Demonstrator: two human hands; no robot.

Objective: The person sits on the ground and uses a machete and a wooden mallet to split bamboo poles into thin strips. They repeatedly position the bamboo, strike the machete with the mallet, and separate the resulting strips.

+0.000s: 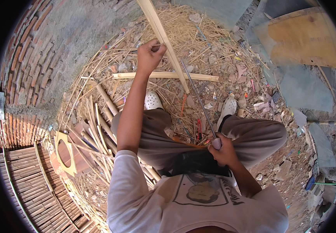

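Note:
A long pale split bamboo piece [157, 25] slants from the top edge down to the littered ground between my feet. My left hand [151, 57] is closed at its left edge, with thumb and fingers pinched together. Low on the right, my right hand [225, 150] wraps round the rounded handle of a long, thin grey blade, which looks like a long knife [199, 93] seen nearly edge-on. Its tip reaches up beside the bamboo piece, on the right. Behind the slanting piece, a second split bamboo piece [133, 75] lies crosswise on the ground.
Bamboo shavings [187, 29] and rubble cover the ground. Cut bamboo strips [98, 132] are heaped left of my legs, near a yellow board with a round hole [74, 155]. A brick wall [26, 58] rises at left; grey sheets [303, 87] lie at right.

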